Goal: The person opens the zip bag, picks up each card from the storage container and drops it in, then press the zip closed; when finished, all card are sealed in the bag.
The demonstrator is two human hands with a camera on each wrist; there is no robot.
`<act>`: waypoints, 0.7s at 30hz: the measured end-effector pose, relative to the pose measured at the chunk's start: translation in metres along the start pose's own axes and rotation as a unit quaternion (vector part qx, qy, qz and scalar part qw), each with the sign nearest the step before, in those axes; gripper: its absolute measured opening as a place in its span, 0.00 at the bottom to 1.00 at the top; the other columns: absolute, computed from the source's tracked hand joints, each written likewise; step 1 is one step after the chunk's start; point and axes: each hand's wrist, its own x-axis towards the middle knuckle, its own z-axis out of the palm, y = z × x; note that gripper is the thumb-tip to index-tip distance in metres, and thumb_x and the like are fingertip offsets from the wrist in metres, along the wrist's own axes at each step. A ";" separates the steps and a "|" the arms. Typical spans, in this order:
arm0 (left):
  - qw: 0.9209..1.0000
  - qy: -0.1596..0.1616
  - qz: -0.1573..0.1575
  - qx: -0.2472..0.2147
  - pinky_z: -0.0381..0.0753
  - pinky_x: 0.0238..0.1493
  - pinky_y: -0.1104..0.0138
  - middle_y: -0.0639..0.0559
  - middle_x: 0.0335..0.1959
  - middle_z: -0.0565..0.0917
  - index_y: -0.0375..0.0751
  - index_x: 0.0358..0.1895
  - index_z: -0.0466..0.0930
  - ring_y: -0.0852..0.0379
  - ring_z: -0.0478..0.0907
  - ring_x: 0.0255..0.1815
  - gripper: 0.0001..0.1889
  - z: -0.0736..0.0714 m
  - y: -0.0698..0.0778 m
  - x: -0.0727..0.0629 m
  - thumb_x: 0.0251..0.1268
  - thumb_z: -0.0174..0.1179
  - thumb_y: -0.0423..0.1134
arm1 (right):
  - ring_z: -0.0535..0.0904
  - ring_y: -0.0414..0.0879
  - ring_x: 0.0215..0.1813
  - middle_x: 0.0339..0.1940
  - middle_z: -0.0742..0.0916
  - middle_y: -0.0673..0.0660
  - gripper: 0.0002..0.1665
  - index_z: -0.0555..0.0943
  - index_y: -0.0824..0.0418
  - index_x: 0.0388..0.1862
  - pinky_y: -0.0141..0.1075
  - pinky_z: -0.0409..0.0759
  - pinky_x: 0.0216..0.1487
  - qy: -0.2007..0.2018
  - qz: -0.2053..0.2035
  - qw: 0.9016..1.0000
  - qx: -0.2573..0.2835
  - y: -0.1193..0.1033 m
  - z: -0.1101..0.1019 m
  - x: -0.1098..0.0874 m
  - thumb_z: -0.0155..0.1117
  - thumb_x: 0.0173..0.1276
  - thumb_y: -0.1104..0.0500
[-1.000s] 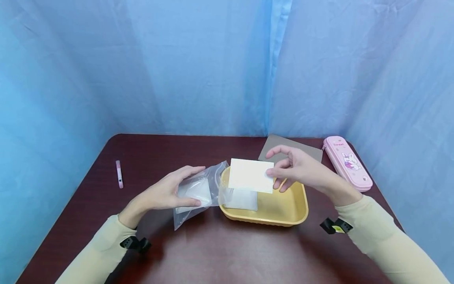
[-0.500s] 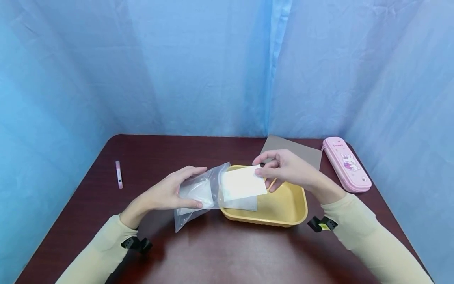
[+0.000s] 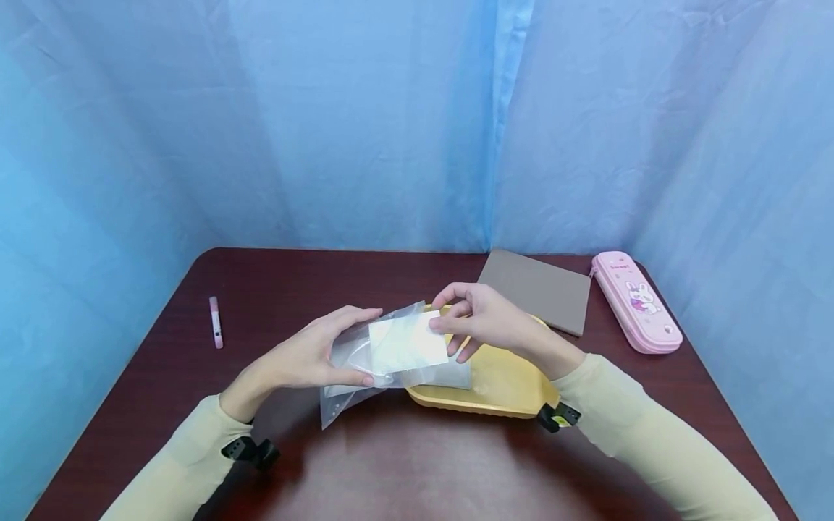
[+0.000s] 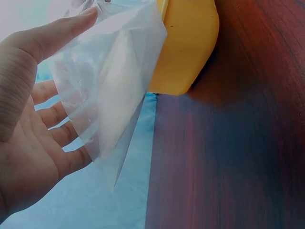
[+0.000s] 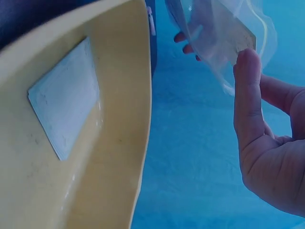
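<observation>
My left hand [image 3: 302,354] holds a clear plastic bag [image 4: 83,76] between thumb and fingers, its mouth facing right. White card-like sheets show inside the bag. With thumb and finger, my right hand [image 3: 491,322] pinches a white card [image 3: 407,346] by its right end; the card's left part lies within the bag's mouth. Below the right hand stands a yellow plastic basin [image 3: 508,380], partly covered by that hand and forearm. More white cards [image 5: 66,98] lie flat on the basin's floor, at its left side in the head view.
A pink pencil case [image 3: 637,304] with a rabbit picture lies at the right edge. Beside it is a flat grey-brown board or notebook [image 3: 541,289]. A pink-and-white marker [image 3: 216,323] lies at the left. Blue curtains [image 3: 365,123] stand around the dark wooden table [image 3: 391,463].
My right hand has moved left with the white card, from above the basin into the bag's mouth. The left hand and bag have stayed almost still.
</observation>
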 end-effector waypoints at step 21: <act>1.000 0.000 0.010 -0.005 0.75 0.61 0.60 0.57 0.62 0.78 0.39 0.73 0.68 0.58 0.75 0.61 0.49 -0.002 0.002 0.003 0.47 0.82 0.51 | 0.86 0.60 0.26 0.38 0.90 0.62 0.20 0.79 0.64 0.55 0.50 0.86 0.30 0.008 -0.016 0.999 -0.028 -0.004 0.018 0.006 0.72 0.68 0.59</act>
